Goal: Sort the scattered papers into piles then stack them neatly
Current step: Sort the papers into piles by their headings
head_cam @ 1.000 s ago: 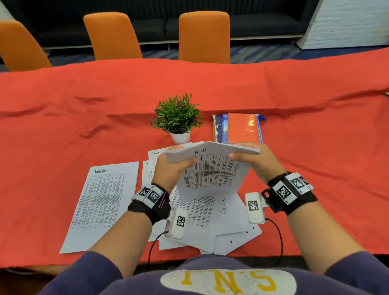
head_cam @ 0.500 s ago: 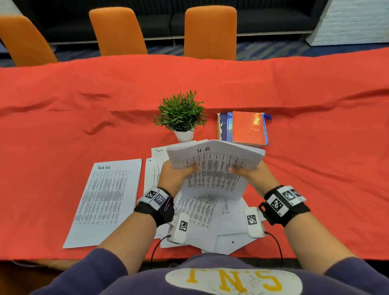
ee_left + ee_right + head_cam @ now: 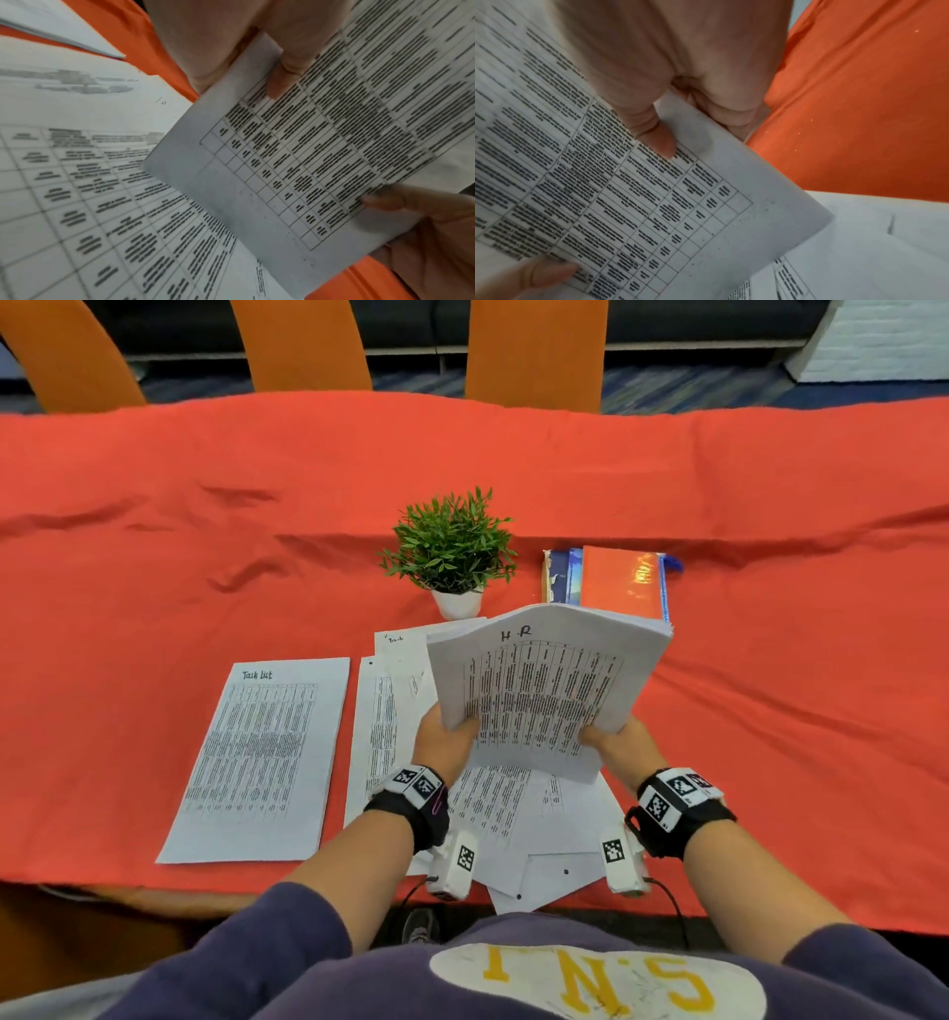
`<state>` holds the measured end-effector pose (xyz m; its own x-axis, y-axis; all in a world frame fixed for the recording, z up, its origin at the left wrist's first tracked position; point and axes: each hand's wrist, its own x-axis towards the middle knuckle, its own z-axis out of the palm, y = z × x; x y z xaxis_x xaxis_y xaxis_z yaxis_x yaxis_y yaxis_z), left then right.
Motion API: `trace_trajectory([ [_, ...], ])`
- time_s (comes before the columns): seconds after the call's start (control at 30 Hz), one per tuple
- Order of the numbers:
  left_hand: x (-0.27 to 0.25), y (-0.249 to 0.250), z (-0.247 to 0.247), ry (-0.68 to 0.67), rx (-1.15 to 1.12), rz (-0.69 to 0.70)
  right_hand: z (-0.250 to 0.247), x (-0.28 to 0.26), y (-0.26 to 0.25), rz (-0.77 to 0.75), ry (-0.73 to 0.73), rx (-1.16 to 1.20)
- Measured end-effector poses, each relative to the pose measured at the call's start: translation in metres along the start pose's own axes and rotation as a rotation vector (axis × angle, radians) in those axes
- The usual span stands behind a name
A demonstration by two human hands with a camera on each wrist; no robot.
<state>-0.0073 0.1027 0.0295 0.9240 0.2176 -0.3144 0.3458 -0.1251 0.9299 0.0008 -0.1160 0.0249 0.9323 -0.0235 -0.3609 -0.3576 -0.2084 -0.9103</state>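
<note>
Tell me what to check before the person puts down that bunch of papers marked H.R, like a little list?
1. Both hands holding the H.R bunch: ok; the left hand and the right hand pinch its near corners.
2. Sheets squared up: not ok; the bunch bends, and its far edges fan a little.
3. Its own spot on the red tablecloth: ok; bare cloth lies to the right.
4. Not mixed with the Task list sheet: ok; that lies flat on the left, apart.
5. Loose papers under the hands sorted: not ok; they overlap crookedly.
6. All held sheets are H.R: cannot tell; only the top one shows.
</note>
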Motion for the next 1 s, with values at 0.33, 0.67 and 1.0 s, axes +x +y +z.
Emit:
trace_trajectory([
  [0.33, 0.013, 0.029, -0.04, 0.187, -0.04, 0.095, 0.033, 0.013, -0.054, -0.155, -0.017, 0.029],
  [0.67, 0.052, 0.001, -0.225, 0.386, 0.06, -0.003, 0.231, 0.026, -0.083, -0.005, -0.101, 0.0],
  [1.0, 0.084, -0.083, -0.346, 0.312, 0.285, -0.263, 0.348, 0.031, -0.039, 0.141, -0.175, -0.298],
])
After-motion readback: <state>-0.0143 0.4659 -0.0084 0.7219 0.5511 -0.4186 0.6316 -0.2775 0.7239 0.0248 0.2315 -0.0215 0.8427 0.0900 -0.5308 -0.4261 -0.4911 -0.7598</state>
